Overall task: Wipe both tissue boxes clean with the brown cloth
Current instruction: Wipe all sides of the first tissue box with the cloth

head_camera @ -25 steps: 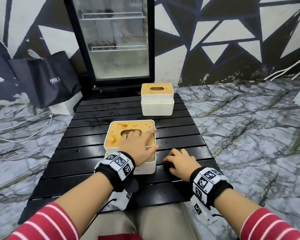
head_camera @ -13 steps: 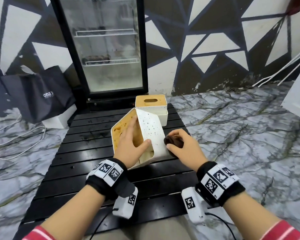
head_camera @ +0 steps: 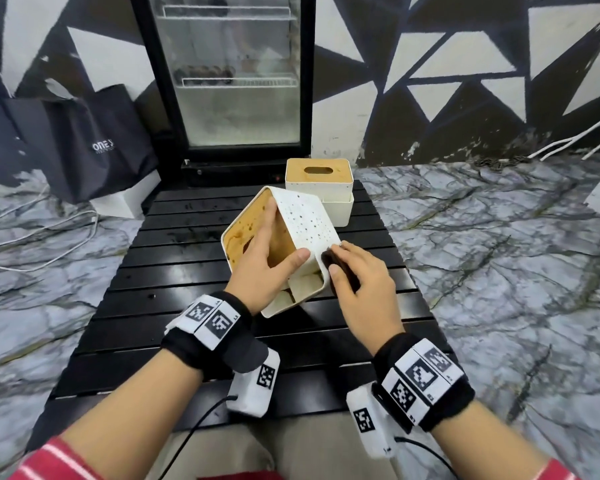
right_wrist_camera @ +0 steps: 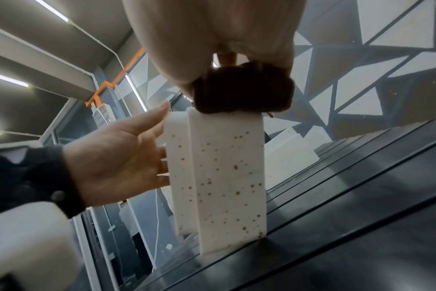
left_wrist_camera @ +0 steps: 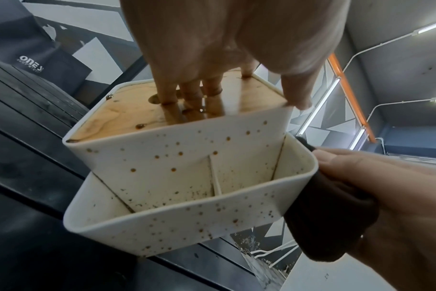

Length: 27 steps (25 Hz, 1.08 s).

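Tilting the near tissue box point(head_camera: 305, 223) onto one lower edge on the black slatted table point(head_camera: 174, 271), my left hand point(head_camera: 264, 261) gripped it with fingers spread flat over the glossy wooden lid and the thumb hooked over the white plastic wall. The box was a rounded-corner cube in matte off-white, speckled all over with small brown spots; its lid, a pale wood panel with an oval slot, faced toward nine o'clock and carried darker brown smears. At the box's base a wider tray section stood out, and the left wrist view showed its divided pockets dusted with dark grit.

My right hand point(head_camera: 364, 282) was curled around the brown cloth point(head_camera: 340, 271), a dark, soft, bunched wad, pressing it against the box's speckled side at three o'clock from my left hand. In the right wrist view the cloth sat right on the top edge of that wall.

At twelve o'clock, just behind the tilted box, the second tissue box point(head_camera: 319, 188) stood upright and untouched on the far end of the table, same white shell, same wood lid with its oval opening. Beyond it stood a glass-door fridge point(head_camera: 236, 74); a black tote bag point(head_camera: 94, 140) slumped at ten o'clock on the marble-patterned floor point(head_camera: 499, 237).
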Available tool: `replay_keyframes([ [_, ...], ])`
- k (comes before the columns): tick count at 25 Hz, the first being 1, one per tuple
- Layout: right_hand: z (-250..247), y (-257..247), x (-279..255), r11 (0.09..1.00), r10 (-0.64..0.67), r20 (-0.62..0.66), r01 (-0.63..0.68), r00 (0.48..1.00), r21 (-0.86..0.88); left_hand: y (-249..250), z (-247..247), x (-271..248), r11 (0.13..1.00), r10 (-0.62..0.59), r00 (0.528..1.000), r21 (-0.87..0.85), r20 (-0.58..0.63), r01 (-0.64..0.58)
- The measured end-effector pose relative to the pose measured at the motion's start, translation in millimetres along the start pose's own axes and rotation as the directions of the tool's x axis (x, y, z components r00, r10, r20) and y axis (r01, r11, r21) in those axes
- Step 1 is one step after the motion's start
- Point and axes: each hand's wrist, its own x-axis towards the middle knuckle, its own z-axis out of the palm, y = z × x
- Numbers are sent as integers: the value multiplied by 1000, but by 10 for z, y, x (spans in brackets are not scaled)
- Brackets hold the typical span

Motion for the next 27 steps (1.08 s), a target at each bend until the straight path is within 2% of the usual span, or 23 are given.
replay_keyframes([
  [2,40,-18,22,999,-38,-16,37,999,-7,-6,-18,1,1000,-7,1000,-13,3,7],
  [7,83,12,-7,1000,-18,-32,18,999,2,-92,-39,-33,996,-19,1000,-83,4,19],
  [9,105,-21,-8,998,-65,-45,65,997,-14,-83,-44,-16,996,-11,1000,-93,26,14],
  [11,111,-20,61,995,-100,-31,99,995,-21,-76,-63,1,997,-1,999,-83,46,5],
  [16,77,87,64,999,-40,-27,40,999,-12,-66,-73,-40,999,2,998,-35,55,0],
  [21,96,-44,158,987,-158,-15,157,987,-25,-23,-65,7,1000,22,995,-20,97,-20],
  [25,52,37,199,991,-134,-1,134,991,-8,-29,-64,-6,1000,24,993,-20,119,-21],
  [27,63,-6,175,984,-177,1,177,984,0,-33,-82,1,999,33,991,-21,131,-31],
])
